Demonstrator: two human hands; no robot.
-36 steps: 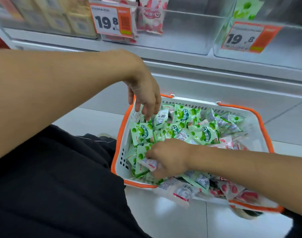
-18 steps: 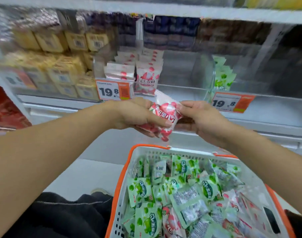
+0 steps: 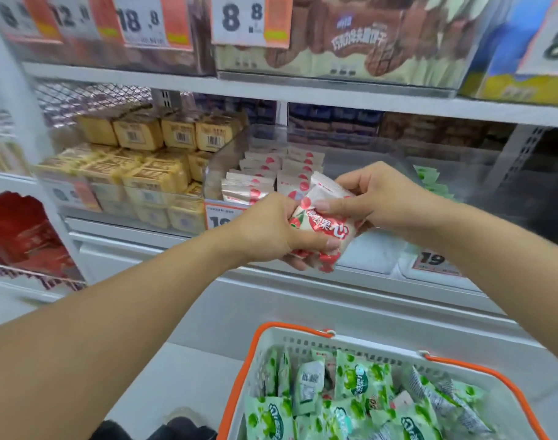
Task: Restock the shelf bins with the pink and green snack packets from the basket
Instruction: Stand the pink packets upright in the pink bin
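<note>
While both hands, left (image 3: 271, 231) and right (image 3: 371, 198), pinch a glossy pink-and-white snack packet (image 3: 322, 222) just before the clear plastic shelf bin (image 3: 227, 160) of pink packets at twelve o'clock, restocking looks barely begun: the white orange-rimmed plastic basket (image 3: 303, 336) at six o'clock is heaped with green foil packets (image 3: 355, 381). The green bin at two o'clock is blurred; the basket is cut off.
</note>
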